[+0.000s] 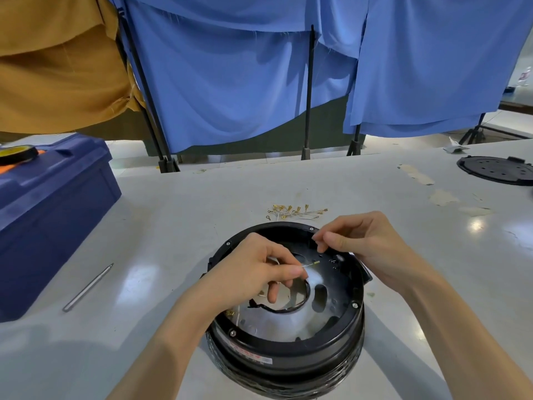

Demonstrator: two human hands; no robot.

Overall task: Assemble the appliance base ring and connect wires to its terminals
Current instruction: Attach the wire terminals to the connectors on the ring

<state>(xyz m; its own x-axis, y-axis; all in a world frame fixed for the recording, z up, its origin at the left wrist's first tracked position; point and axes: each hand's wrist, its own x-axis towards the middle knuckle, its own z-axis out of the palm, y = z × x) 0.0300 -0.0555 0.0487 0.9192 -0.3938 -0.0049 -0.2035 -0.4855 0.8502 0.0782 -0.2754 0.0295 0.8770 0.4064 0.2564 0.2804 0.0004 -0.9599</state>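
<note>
Your left hand pinches a thin white wire with a yellowish tip over the open middle of the black base ring, which sits on the white table directly in front of you. Your right hand is at the ring's far rim, thumb and forefinger pressed together; whether they grip anything cannot be told. Spare gold terminals lie just beyond the ring.

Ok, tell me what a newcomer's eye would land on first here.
The big black base ring sits central on the table, both hands over it: the left hand pinches a thin yellow-tipped wire, the right hand is at the far rim. Bright blue cloths hang behind; a blue toolbox stands left.
</note>
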